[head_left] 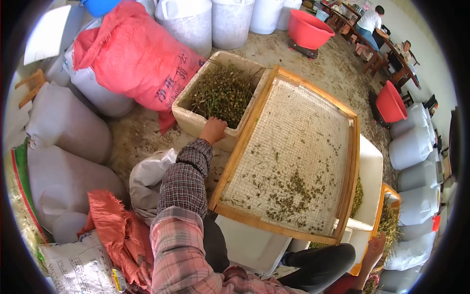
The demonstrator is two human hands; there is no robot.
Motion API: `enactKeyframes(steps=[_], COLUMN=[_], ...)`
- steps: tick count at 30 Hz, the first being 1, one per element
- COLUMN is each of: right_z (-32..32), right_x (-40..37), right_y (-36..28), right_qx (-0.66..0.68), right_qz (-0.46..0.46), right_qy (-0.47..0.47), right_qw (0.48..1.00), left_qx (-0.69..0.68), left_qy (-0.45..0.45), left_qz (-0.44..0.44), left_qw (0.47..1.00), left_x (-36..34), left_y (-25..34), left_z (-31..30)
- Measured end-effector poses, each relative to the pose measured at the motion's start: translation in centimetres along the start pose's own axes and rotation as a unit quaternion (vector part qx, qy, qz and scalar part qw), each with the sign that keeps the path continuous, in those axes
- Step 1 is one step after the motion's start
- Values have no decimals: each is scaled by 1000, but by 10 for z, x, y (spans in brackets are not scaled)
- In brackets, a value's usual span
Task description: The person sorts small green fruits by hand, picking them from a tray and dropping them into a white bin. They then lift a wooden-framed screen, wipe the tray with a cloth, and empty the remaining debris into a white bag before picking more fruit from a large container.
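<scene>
At the near edge of a white foam box (193,113), my left hand (214,130) has its fingers curled over the rim. Dried stems with small round green-brown seed pods (223,90) fill that box. Right beside it lies a wood-framed wire mesh sieve (293,157), tilted, with loose pods (293,193) scattered mostly on its lower half. My right hand (374,251) is low on the right, fingers stretched upward and apart, holding nothing I can see. It is beside a second wooden frame (361,262) and a heap of dry stems (389,228).
A red woven sack (142,59) leans behind the foam box. Large white buckets (183,24) line the back, left and right. Red basins (308,29) stand farther off. Another white box (369,181) with pods sits under the sieve. Two people sit at a far table (399,61).
</scene>
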State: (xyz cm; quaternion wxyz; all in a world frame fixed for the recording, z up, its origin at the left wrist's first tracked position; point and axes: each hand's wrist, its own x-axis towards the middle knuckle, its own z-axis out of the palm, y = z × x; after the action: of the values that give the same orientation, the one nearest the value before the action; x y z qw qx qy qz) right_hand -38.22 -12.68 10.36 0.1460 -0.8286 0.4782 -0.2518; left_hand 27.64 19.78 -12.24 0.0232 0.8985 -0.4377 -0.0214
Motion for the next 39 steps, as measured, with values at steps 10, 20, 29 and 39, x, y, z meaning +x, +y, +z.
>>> enactKeyframes(steps=[10, 20, 29, 39], right_z=[25, 52, 48, 67], right_x=[16, 8, -2, -14], right_y=[-89, -129, -72, -76], right_qx=[95, 95, 64, 22], right_qz=[-89, -114, -61, -45], right_qy=[-78, -115, -81, -128], right_qw=[988, 982, 993, 990], left_qx=[-5, -368, -335, -350], left_qy=[19, 193, -44, 57], left_qz=[58, -133, -418, -358], left_qw=[998, 900, 843, 864], left_x=[-93, -103, -59, -55], left_y=[7, -8, -61, -25], left_z=[16, -61, -8, -13])
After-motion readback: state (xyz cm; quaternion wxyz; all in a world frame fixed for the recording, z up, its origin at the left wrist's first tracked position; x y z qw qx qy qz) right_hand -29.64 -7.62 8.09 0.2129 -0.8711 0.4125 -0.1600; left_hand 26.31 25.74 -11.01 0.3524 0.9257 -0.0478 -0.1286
